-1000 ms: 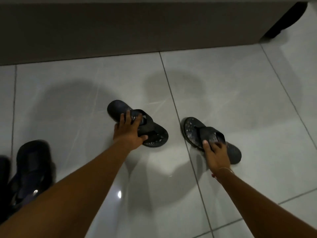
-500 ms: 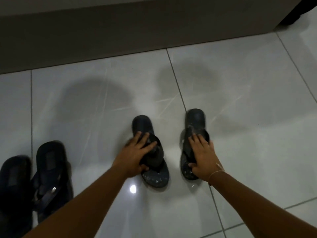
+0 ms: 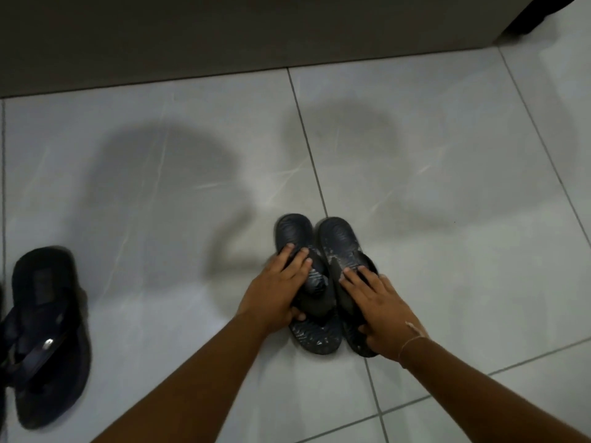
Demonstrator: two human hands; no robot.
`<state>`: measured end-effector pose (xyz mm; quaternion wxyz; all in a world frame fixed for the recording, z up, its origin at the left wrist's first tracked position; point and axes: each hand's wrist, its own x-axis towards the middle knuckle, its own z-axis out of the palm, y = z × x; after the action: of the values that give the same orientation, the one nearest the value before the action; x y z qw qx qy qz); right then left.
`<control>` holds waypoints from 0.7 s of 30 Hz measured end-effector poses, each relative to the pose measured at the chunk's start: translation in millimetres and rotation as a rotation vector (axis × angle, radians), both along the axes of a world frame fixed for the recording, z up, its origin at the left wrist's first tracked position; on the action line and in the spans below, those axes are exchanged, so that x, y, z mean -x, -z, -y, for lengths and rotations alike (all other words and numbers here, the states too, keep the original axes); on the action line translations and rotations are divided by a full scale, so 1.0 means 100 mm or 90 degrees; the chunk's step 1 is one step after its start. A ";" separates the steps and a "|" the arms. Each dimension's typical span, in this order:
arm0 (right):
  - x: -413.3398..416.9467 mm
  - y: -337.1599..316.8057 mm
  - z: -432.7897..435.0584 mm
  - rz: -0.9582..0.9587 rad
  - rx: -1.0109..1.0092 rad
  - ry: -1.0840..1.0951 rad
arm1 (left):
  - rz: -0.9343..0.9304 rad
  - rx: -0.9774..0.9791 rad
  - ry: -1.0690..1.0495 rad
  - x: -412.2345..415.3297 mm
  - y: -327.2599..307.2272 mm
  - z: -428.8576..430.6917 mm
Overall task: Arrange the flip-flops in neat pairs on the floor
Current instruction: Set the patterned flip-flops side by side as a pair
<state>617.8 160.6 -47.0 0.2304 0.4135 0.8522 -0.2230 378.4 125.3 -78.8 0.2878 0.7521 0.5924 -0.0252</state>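
Observation:
Two small dark flip-flops lie side by side on the pale tiled floor, toes pointing away from me, their inner edges touching. My left hand [image 3: 277,288] grips the left flip-flop [image 3: 315,337] over its strap. My right hand [image 3: 380,310] presses on the strap of the right flip-flop [image 3: 335,233]. Both soles rest flat on the tiles. A larger dark flip-flop [image 3: 48,334] with a small metal stud on its strap lies at the far left, and the edge of another one [image 3: 1,356] shows beside it at the frame border.
A dark wall base [image 3: 224,36] runs across the top of the view. A dark object [image 3: 543,11] stands at the top right corner. Grout lines cross the floor [image 3: 447,155] beside the small pair.
Both hands have turned the two small flip-flops from splayed apart to parallel and slid them together until they touch. The view has shifted, so the large flip-flop sits further left.

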 end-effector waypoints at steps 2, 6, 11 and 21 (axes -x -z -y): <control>-0.28 -0.04 -0.09 0.006 0.024 0.076 | 0.010 0.003 0.036 -0.32 -0.01 -0.16; -0.69 -0.11 -0.28 0.040 0.021 0.156 | 0.022 0.030 0.054 -0.82 0.00 -0.47; -0.87 -0.10 -0.48 0.067 0.000 0.157 | -0.003 0.022 0.068 -1.03 0.01 -0.64; -0.80 -0.07 -0.67 0.089 -0.015 0.103 | -0.025 0.029 0.036 -1.01 -0.02 -0.61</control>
<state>697.7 227.7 -40.1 0.2654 0.4981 0.8006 -0.2014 479.6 186.2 -76.9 0.2922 0.7610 0.5760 -0.0616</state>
